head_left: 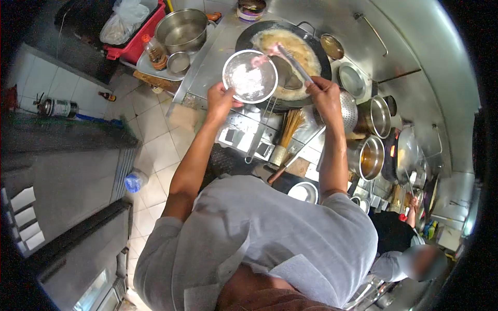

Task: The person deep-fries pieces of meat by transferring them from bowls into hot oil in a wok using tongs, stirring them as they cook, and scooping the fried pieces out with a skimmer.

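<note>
My left hand [220,101] grips the rim of a round bowl [250,99] with white powder and a pinkish piece, perhaps raw meat, inside. In my right hand [327,96] is a pair of metal tongs [295,65], closed around it, slanting up and left. At the tongs' tip, just over the bowl's far rim, is another pink piece [274,49]. Beyond both hands sits a large black wok [324,65] of foaming, yellowish oil [306,46]. A strainer or ladle [287,75] rests in it, its long handle [254,142] seemingly extending toward me.
A perforated metal strainer [347,111] and steel pots [381,116] stand to the right. A bamboo brush [294,124] lies before the wok. At left are a steel pot [181,31], a sauce bottle [154,52] and a red crate [122,51]. Another person [391,233] works at lower right.
</note>
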A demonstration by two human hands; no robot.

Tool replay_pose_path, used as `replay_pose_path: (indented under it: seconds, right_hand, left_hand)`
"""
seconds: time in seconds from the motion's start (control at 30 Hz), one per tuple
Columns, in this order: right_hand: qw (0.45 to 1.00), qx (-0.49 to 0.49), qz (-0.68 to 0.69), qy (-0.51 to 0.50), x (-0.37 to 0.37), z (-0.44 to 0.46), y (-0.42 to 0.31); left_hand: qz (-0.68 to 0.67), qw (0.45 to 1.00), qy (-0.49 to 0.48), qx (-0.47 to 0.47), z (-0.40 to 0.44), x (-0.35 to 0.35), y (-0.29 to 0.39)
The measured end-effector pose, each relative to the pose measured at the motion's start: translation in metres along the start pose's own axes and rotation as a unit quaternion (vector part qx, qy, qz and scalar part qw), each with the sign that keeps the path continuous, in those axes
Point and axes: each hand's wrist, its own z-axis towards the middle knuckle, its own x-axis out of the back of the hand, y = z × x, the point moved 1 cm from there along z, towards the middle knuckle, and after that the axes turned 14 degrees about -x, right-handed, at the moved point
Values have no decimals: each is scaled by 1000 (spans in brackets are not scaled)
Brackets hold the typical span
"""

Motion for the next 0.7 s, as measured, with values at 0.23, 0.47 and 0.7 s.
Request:
replay_pose_path:
  seconds: [0.23, 0.47, 0.7]
  right_hand:
    - [995, -79, 32, 44, 60, 39, 49]
    - [981, -95, -126, 116, 70, 100, 114]
    - [933, -64, -315, 164, 44, 175, 159]
  left_hand:
    - [-25, 999, 1, 22, 4, -3, -11]
    - [-25, 999, 2, 35, 3, 1, -16]
    - [-15, 999, 15, 25, -11, 14, 10]
